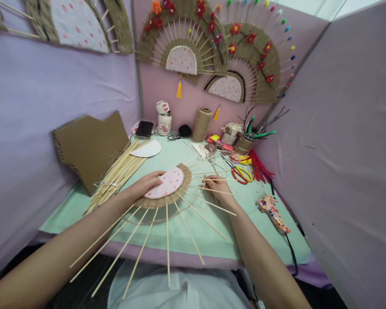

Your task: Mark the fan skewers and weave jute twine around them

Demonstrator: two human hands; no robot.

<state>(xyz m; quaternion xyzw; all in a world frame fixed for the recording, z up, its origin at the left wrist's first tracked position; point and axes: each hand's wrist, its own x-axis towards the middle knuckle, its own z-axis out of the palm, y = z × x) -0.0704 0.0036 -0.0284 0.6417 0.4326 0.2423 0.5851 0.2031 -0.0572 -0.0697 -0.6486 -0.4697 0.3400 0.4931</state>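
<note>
A half-round fan (187, 178) lies over the mint tabletop, with a pink-dotted white centre, a band of woven twine and thin bamboo sticks spreading outward. My left hand (149, 183) grips its flat side, thumb on the dotted face and the other fingers mostly out of sight. On the opposite side, my right hand (217, 189) is closed in a pinch among the sticks. A loose strand of jute twine (180, 216) loops below the band and runs up toward those fingertips. Exactly how the strand sits between them is too small to see.
Bundled bamboo sticks (119, 174) and cut cardboard (90, 146) are at left, beside a white half-disc (147, 149). Behind stand a twine spool (201, 124) and a tool pot (244, 143). Scissors (241, 174) and a corded glue gun (273, 213) lie at right.
</note>
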